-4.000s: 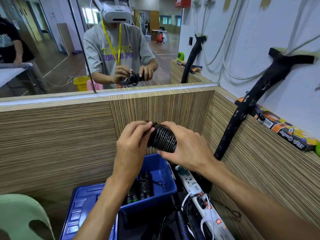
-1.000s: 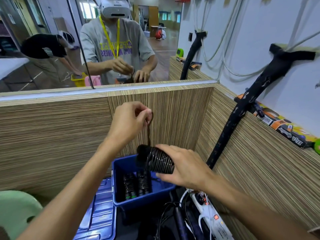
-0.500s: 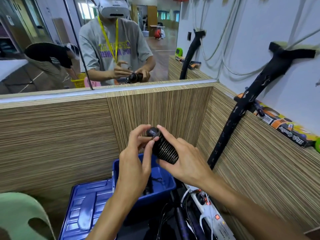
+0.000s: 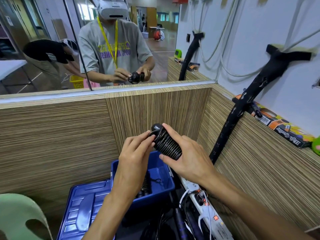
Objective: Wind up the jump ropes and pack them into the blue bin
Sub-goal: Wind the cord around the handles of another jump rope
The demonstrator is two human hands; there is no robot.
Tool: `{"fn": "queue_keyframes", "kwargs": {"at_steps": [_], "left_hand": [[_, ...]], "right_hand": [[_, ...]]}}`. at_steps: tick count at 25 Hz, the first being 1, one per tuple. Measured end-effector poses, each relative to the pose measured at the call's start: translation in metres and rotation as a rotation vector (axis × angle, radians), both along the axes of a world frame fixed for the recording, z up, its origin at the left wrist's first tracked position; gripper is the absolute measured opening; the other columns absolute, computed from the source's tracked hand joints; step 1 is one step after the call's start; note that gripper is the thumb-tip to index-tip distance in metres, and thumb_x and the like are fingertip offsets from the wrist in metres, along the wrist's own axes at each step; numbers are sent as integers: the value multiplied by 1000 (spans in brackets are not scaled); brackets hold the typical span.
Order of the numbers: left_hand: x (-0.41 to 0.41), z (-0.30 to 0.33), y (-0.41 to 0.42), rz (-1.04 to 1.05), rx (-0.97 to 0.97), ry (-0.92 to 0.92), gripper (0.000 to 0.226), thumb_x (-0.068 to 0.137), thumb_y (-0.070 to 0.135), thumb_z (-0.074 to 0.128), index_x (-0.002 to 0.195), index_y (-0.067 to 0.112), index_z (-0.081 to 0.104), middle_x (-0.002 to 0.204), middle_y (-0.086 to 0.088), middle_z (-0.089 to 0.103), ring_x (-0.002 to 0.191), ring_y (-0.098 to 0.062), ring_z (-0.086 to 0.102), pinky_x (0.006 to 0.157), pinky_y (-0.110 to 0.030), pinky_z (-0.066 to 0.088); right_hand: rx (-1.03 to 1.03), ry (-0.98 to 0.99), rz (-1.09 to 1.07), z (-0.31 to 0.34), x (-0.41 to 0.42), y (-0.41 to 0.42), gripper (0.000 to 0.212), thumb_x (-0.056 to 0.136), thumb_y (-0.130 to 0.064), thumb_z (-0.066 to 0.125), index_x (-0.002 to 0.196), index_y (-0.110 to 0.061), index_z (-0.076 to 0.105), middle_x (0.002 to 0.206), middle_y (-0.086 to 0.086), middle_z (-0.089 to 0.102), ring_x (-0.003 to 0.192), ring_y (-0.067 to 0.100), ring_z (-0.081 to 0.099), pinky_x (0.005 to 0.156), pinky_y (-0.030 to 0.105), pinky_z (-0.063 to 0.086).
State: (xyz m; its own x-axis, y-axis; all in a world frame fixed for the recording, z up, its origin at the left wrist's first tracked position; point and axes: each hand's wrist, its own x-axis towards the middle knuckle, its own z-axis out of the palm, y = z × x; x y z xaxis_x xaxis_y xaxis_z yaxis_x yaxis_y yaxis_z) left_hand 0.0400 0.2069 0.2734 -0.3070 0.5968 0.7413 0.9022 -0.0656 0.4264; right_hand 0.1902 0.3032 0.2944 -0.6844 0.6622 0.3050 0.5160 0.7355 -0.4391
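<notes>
A black jump rope (image 4: 167, 144), its cord wound in tight coils round the handles, is held above the blue bin (image 4: 161, 186). My right hand (image 4: 188, 156) grips the coiled bundle from the right, thumb under it. My left hand (image 4: 134, 156) pinches the loose cord end at the bundle's upper left tip. Down in the bin lie other wound black ropes (image 4: 144, 187), mostly hidden behind my left wrist.
The blue bin lid (image 4: 83, 205) lies on the floor left of the bin. A white power strip (image 4: 207, 210) and tangled cables lie to the right. A pale green chair (image 4: 15, 217) is at the lower left. Wood-grain partitions close the corner; a mirror above.
One second ago my left hand was raised, pulling the cord end up from the bundle. It has come down to the bundle's tip, and the bundle has risen slightly.
</notes>
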Motion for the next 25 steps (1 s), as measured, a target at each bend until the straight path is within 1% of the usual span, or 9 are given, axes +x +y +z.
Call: {"fn": "queue_keyframes", "kwargs": {"at_steps": [3,6,9,11,13,15,16,22,25], "left_hand": [[-1,9,2,25,-1,-51,23,86,6,69,108,10,74,109,-1,68,98,-17,58,89,-13,42],[-2,18,2,26,-14,-151,19,82,7,74,100,13,76,102,3,70,97,-13,61,89,-9,42],[1,23,6,56,-76,-146,15,82,7,74,96,13,76,99,4,69,94,-14,59,85,-6,39],[4,24,12,66,-113,-125,14,84,6,71,96,13,75,98,4,66,93,-14,55,82,-5,36],[8,23,16,45,-148,-162,16,87,4,67,99,13,74,99,4,62,95,-14,55,82,-10,38],[13,21,17,10,-185,-245,18,90,4,63,103,12,73,100,6,57,96,-16,56,82,-16,42],[16,20,18,1,-194,-293,18,92,5,61,103,12,73,100,7,56,95,-15,56,81,-16,42],[23,21,15,-97,-261,-620,13,96,11,56,98,15,68,105,3,54,87,-1,53,77,-3,39],[9,28,9,-208,-356,-855,13,95,17,59,93,21,71,106,6,58,93,-5,56,79,-9,41]], "right_hand": [[7,-25,6,0,0,0,89,84,-61,60,149,-58,-1,88,-9,53,80,12,59,77,39,54],[42,-42,-6,2,-2,1,89,85,-61,59,150,-56,-2,86,-10,49,79,13,58,77,38,53],[82,-82,-38,3,-2,0,88,87,-61,56,150,-55,-4,84,-10,45,75,14,57,74,38,53],[110,-112,-65,3,-2,-1,87,88,-62,54,150,-54,-6,85,-10,43,73,16,57,71,37,53],[120,-144,-90,3,0,-2,87,89,-62,52,149,-55,-10,87,-9,41,73,19,58,70,38,53],[123,-169,-108,2,2,-3,87,89,-62,52,148,-56,-12,89,-8,40,74,20,60,71,38,52],[124,-181,-114,1,3,-4,87,89,-61,51,148,-56,-13,90,-8,41,75,21,60,71,37,52],[111,-207,-105,0,3,-4,87,88,-62,51,148,-56,-11,88,-8,39,81,22,62,72,35,50],[121,-222,-76,1,5,-3,88,88,-65,51,149,-55,-13,85,-10,37,75,17,58,72,35,51]]}}
